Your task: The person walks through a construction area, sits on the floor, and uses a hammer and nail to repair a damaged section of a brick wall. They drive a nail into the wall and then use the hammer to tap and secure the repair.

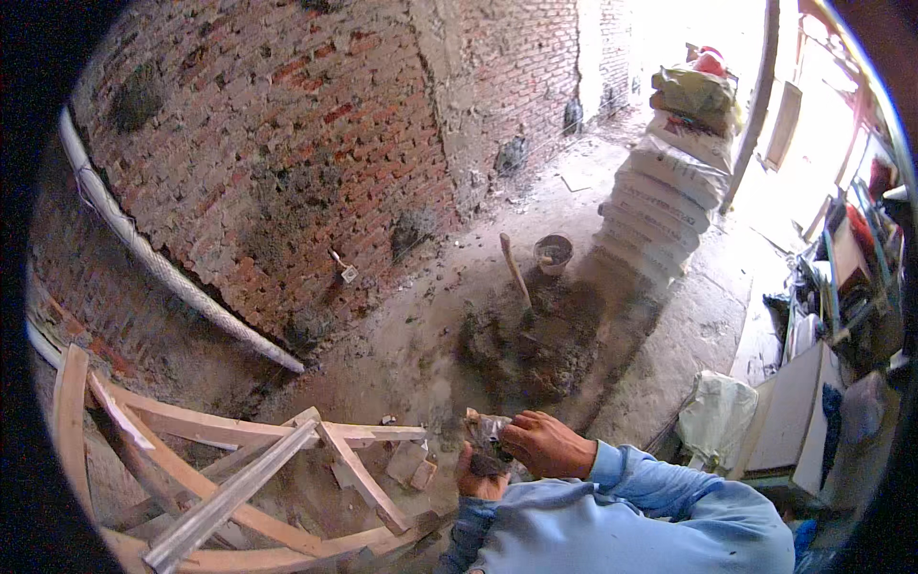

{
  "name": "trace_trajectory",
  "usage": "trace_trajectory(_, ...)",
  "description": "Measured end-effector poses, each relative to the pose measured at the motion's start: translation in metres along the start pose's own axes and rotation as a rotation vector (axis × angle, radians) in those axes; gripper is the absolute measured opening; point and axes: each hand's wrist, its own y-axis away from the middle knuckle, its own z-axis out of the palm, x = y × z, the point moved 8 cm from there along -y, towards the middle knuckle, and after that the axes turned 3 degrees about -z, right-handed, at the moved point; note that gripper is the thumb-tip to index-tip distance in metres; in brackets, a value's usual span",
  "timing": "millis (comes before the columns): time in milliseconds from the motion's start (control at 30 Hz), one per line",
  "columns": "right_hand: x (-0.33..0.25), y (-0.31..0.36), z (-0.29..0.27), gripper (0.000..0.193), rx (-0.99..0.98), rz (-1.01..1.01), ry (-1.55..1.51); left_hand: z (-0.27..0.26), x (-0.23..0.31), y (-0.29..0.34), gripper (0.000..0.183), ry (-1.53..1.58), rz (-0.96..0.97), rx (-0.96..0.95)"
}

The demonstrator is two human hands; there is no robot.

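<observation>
Close to my body, both hands meet at a small crumpled, shiny bundle (488,430) that looks like clear wrapping with dark stuff in it; its exact kind I cannot make out. My left hand (480,486) is closed round its lower part from below. From the right, my right hand (548,444) reaches across with bent fingers pinched on its upper side. Beyond them on the ground lies a dark, loose heap (535,335) like wet mortar or soil. A tool with a wooden handle (514,268) stands tilted in this heap, and a bucket (553,256) sits at its far edge.
Wooden beams form a frame (258,478) at lower left. A brick wall (316,124) runs along the left, with a pale pipe (172,263) slanting across it. White sacks (660,201) are stacked beyond the heap. Boards, bags and a pale cabinet (789,421) crowd the right side.
</observation>
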Motion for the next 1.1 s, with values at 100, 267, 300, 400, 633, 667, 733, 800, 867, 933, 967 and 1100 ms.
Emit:
trace_trajectory(100, 0.033, -0.059, -0.009, 0.015, 0.034, -0.022, -0.100, 0.024, 0.041, -0.048, 0.049, 0.048, 0.086, -0.010)
trace_trajectory(267, 0.126, -0.161, -0.022, 0.015, 0.223, 0.148, -0.115, 0.050, 0.122, -0.166, 0.051, 0.139, 0.039, -0.179)
trace_trajectory(300, 0.149, -0.184, -0.022, 0.016, 0.271, 0.185, -0.121, 0.048, 0.140, -0.199, 0.051, 0.119, 0.019, -0.165)
trace_trajectory(400, 0.222, -0.262, -0.022, 0.016, 0.397, 0.259, -0.134, 0.035, 0.208, -0.305, 0.049, 0.108, -0.065, -0.056)
trace_trajectory(633, 0.379, -0.351, -0.014, 0.014, 0.878, 0.844, -1.082, 0.067, 0.364, -0.460, 0.042, 0.076, -0.396, -0.142)
trace_trajectory(667, 0.389, -0.354, -0.014, 0.013, 0.985, 0.900, -1.207, 0.075, 0.381, -0.476, 0.042, 0.069, -0.385, -0.137)
trace_trajectory(733, 0.405, -0.364, -0.017, 0.013, 1.047, 0.932, -1.300, 0.090, 0.412, -0.503, 0.042, 0.037, -0.345, -0.126)
trace_trajectory(800, 0.422, -0.374, -0.020, 0.012, 1.075, 0.924, -1.363, 0.098, 0.430, -0.530, 0.043, 0.021, -0.325, -0.049)
trace_trajectory(867, 0.449, -0.386, -0.005, 0.008, 1.171, 0.996, -1.506, 0.103, 0.450, -0.559, 0.045, 0.013, -0.288, -0.013)
trace_trajectory(933, 0.484, -0.412, 0.008, 0.006, 1.207, 0.950, -1.621, 0.105, 0.455, -0.589, 0.049, 0.047, -0.290, 0.019)
trace_trajectory(967, 0.507, -0.420, 0.026, 0.008, 1.349, 1.073, -1.716, 0.106, 0.457, -0.603, 0.050, 0.052, -0.271, 0.004)
trace_trajectory(1100, 0.563, -0.510, 0.036, 0.011, 1.014, 0.823, -1.971, 0.119, 0.466, -0.677, 0.050, -0.032, -0.231, -0.002)
